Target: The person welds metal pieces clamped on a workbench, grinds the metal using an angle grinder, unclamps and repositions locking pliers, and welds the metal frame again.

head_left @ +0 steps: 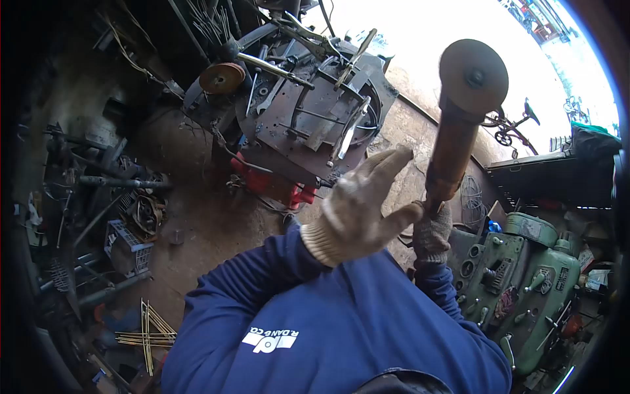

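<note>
My right hand, in a knitted work glove, grips the lower end of a worn angle grinder. The tool stands up with its round disc at the top, facing me. Beside it, my left hand wears the same kind of glove. Its fingers are stretched out and hold nothing, and the thumb tip is close to the grinder's lower end; whether they touch I cannot tell. Ahead lies a metal work table with locking pliers, a spanner and a curved metal frame.
A brown disc sits at the table's left edge, and a red object is below it. Green machinery stands at the right. Scrap metal, a grey crate and thin rods lie at the left.
</note>
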### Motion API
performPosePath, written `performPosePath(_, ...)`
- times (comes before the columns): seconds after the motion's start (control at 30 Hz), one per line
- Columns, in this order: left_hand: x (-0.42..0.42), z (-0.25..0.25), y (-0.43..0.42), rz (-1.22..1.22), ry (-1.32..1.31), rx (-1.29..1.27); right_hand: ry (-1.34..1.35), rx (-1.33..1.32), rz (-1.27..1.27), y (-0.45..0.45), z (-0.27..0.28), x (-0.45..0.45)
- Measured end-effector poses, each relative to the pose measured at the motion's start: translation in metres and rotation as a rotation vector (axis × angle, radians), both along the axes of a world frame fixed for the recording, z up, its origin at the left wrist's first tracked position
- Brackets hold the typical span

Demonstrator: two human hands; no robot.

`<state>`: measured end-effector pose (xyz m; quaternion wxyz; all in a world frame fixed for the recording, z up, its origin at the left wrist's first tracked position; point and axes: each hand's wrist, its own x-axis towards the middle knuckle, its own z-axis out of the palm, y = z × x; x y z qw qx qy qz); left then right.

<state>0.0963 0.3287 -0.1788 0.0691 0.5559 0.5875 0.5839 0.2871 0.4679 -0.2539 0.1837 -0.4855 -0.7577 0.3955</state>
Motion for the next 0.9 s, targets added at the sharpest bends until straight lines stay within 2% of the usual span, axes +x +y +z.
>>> performPosePath(0.03, 0.015, 0.0, 0.011, 0.044, -0.096, -0.006, 0.017, 0.006, -0.001, -0.002, -0.003, -0.006)
performPosePath(0.1, 0.027, 0.008, 0.018, 0.049, -0.276, -0.201, 0.638, -0.518, -0.029, -0.006, -0.013, -0.012)
performPosePath(0.13, 0.026, 0.01, 0.025, 0.007, -0.405, -0.055, 0.659, -0.282, 0.107, -0.022, -0.002, -0.022)
performPosePath(0.2, 0.031, 0.018, 0.024, 0.036, -0.702, 0.062, 0.381, 0.253, 0.317, -0.037, 0.012, -0.033)
performPosePath(0.23, 0.033, 0.022, 0.023, 0.055, -0.844, 0.138, 0.623, -0.284, 0.266, -0.048, -0.004, -0.038)
performPosePath(0.27, 0.033, 0.03, 0.012, 0.104, -0.915, 0.084, 0.866, -0.784, 0.054, -0.061, -0.014, -0.046)
performPosePath(0.3, 0.026, 0.016, -0.001, 0.166, -0.917, 0.03, 0.811, -0.667, 0.199, -0.067, -0.015, -0.043)
performPosePath(0.33, 0.03, 0.02, -0.013, 0.396, -0.832, 0.035, 0.766, -0.539, 0.33, -0.074, -0.01, -0.042)
performPosePath(0.37, 0.027, 0.018, -0.028, 0.405, -0.89, 0.01, 0.66, -0.148, 0.58, -0.077, 0.016, -0.039)
performPosePath(0.4, 0.028, 0.02, -0.037, 0.404, -0.944, 0.075, 0.632, -0.232, 0.704, -0.076, 0.013, -0.046)
performPosePath(0.43, 0.03, 0.023, -0.044, 0.405, -0.999, 0.139, 0.357, -0.388, 0.804, -0.071, 0.043, -0.049)
performPosePath(0.5, 0.019, 0.0, -0.069, 0.355, -0.98, 0.148, 0.403, -0.579, 0.91, -0.087, 0.034, -0.067)
performPosePath(0.53, 0.007, -0.015, -0.085, 0.29, -0.992, 0.083, 0.418, -0.586, 0.907, -0.094, 0.027, -0.074)
performPosePath(0.6, -0.009, -0.024, -0.097, 0.264, -0.936, 0.087, 0.462, -0.945, 0.991, -0.108, 0.015, -0.092)
performPosePath(0.7, -0.03, -0.02, -0.111, 0.205, -0.872, 0.075, 0.417, -1.039, 0.929, -0.125, 0.028, -0.116)
performPosePath(0.77, -0.05, -0.023, -0.124, 0.125, -0.865, -0.078, 0.416, -1.077, 0.848, -0.144, 0.035, -0.13)
performPosePath(0.9, -0.076, -0.037, -0.144, 0.038, -0.829, -0.154, 0.45, -1.16, 0.735, -0.184, 0.019, -0.152)
